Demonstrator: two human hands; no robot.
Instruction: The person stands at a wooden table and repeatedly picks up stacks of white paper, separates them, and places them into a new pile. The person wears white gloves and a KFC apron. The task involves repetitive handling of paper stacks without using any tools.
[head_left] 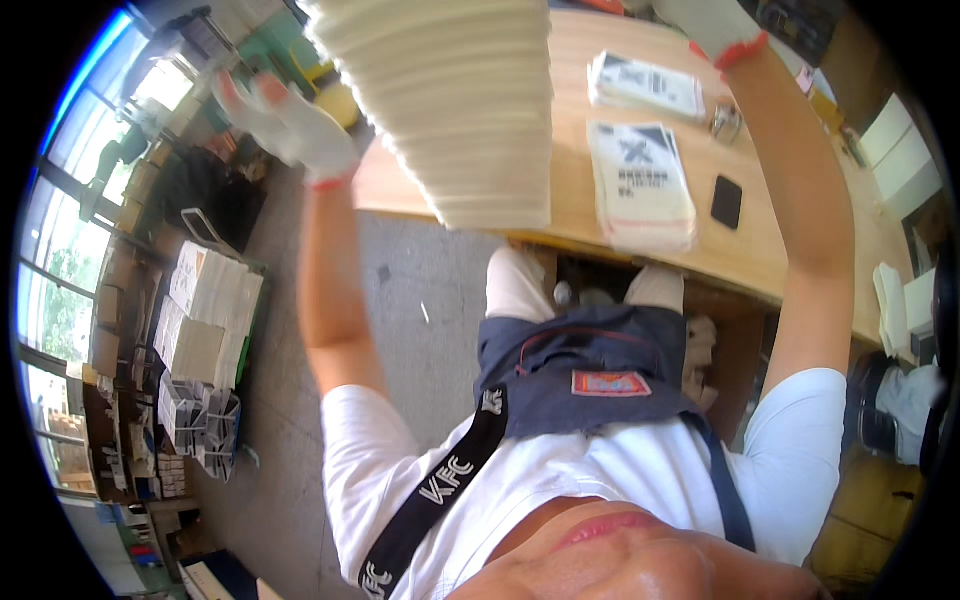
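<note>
Two gloved hands raised over your worktop (590, 60).
Left hand (290, 125) spread open, free beside the tall paper stack (460, 100) at the near-left corner; right hand (715, 25) cropped, grip unclear.

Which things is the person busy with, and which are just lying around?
In hand:
- tall cream stack of sheets
- left hand, gloved, beside the stack
- right hand, gloved, raised over the table

Lying about:
- two printed packet piles
- black phone
- boxes on the floor
</note>
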